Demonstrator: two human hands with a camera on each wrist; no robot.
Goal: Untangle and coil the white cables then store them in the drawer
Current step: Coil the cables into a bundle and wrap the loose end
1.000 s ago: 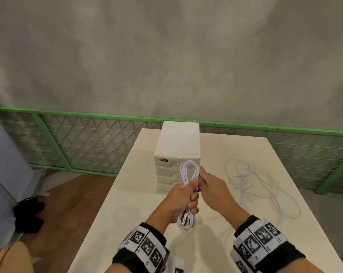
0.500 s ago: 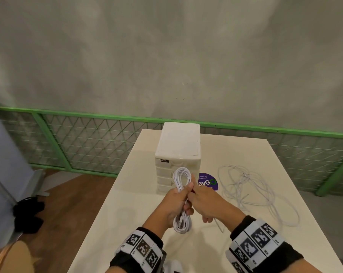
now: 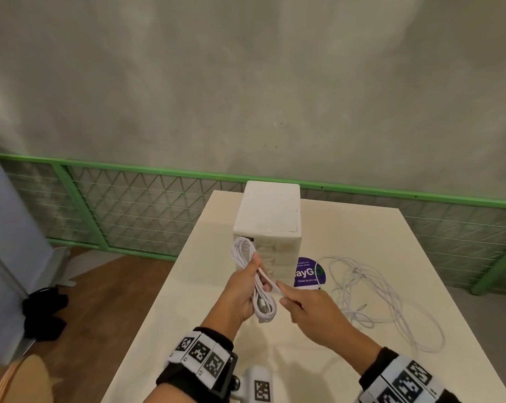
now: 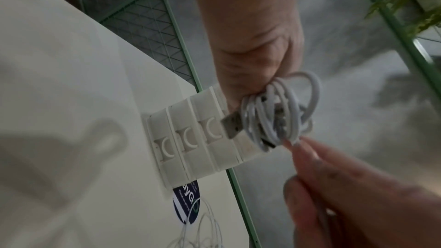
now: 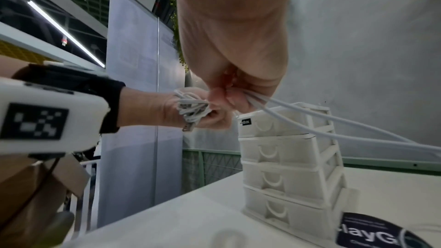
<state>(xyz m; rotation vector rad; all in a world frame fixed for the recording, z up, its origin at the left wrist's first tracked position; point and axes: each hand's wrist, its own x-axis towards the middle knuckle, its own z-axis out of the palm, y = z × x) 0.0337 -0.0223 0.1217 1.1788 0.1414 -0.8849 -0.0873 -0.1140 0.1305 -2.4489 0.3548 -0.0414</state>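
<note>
A white cable coil hangs in my left hand, whose fingers curl round its middle in front of the white drawer unit. A USB plug sticks out of the coil. My right hand pinches a strand of that cable just right of the coil; in the right wrist view the strand runs off to the right from its fingertips. All drawers look closed. A loose tangle of white cables lies on the table to the right.
The cream table has a purple round sticker beside the drawer unit. A green mesh railing runs behind the table, with wooden floor and dark shoes to the left. A cardboard box stands near my left.
The coil has dropped lower and tilted in my left hand. My right hand has drawn back to the right with a strand pinched between its fingers.
</note>
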